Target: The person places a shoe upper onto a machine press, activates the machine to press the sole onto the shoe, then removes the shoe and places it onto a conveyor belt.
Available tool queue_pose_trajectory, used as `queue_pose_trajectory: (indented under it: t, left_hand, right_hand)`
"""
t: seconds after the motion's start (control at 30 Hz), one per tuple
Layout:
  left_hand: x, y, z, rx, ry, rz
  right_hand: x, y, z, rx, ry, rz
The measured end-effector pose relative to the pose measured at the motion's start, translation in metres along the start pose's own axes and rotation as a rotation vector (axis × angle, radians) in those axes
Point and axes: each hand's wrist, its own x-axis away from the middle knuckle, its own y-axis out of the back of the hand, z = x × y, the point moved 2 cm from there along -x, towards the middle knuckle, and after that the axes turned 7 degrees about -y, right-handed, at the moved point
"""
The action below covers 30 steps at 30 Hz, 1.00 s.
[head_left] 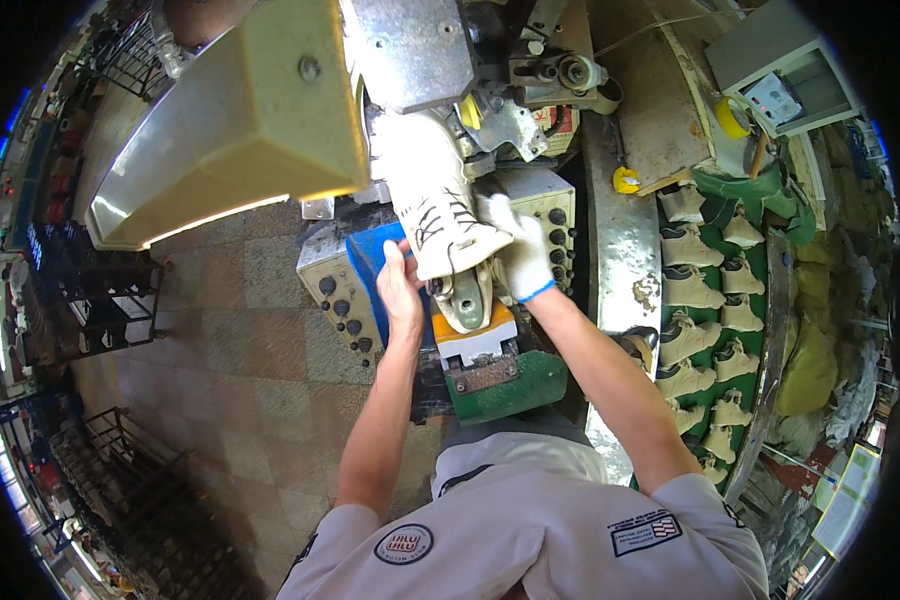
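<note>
A cream shoe upper (435,215) with dark laces sits in a machine, its far end brightly lit beneath the metal head (410,55). Its near, open end lies over a green last-like form (467,303) on an orange-topped support (500,327). My bare left hand (400,290) is close along the upper's left edge, fingers pointing away and apart from a full grip; whether it touches is unclear. On the other side, my right hand (523,255), in a white glove with a blue cuff, is closed on the upper's right edge, fingertips partly hidden.
Control boxes with black knobs (340,310) flank the support. A large beige machine cover (240,120) overhangs on the left. At right, a green rack (725,335) holds rows of cream uppers beside a metal ledge (625,250). A grey box (785,70) stands far right.
</note>
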Motion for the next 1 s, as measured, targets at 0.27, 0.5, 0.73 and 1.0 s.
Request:
queue_pose_trajectory:
  t: [0.27,0.5,0.73,1.0]
  left_hand:
    - [0.118,0.026,0.141,-0.753,0.037,0.187]
    - [0.092,0.059,0.194,-1.142,0.255,0.232]
    - [0.152,0.091,-0.021,-0.924,0.275,0.184]
    - [0.240,-0.046,-0.212,-0.861,-0.095,0.297]
  right_hand:
    - [0.104,0.129,0.012,-0.205,0.052,-0.202]
    - [0.137,0.140,0.013,-0.014,0.067,-0.234]
    - [0.197,0.130,0.033,-0.024,0.057,-0.205]
    - [0.250,0.039,0.024,0.009,0.114,0.460]
